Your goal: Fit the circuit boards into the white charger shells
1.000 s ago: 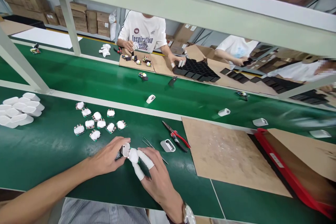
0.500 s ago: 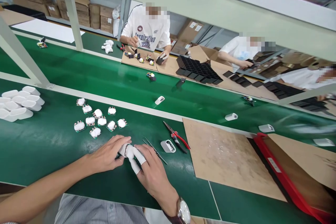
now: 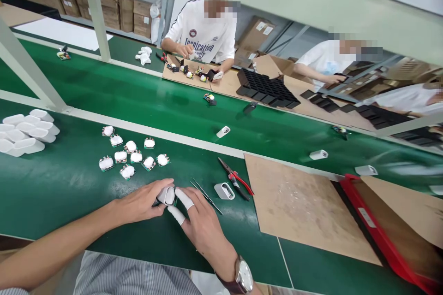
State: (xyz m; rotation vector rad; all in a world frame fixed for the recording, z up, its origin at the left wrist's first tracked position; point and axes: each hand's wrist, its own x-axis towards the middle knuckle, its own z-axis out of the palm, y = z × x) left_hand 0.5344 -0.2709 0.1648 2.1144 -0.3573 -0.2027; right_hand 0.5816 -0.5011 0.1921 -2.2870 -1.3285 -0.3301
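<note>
My left hand [image 3: 143, 200] is closed around a white oval plastic housing [image 3: 159, 197], its mouth tilted toward my right hand. At that mouth sits a white-padded circuit board [image 3: 169, 196], with a bit of green at its edge. My right hand [image 3: 202, 221], white finger cots on the thumb and index finger, has these two fingers on either side of the board. Their exact contact is partly hidden. Just beyond lie tweezers [image 3: 206, 196], another white housing [image 3: 224, 191] with parts inside, and red-handled pliers [image 3: 236, 179].
Several white-padded boards [image 3: 120, 156] lie ahead of my left hand; stacked white housings [image 3: 29, 131] stand far left. A cardboard sheet [image 3: 297, 207] and red-rimmed tray [image 3: 377, 230] are at right. Past a rail, a green conveyor [image 3: 173, 110] carries parts; people work opposite.
My right thumb and index finger have spread a little, baring more of the housing's mouth and the white pad. My left hand keeps its hold. The view has shifted slightly.
</note>
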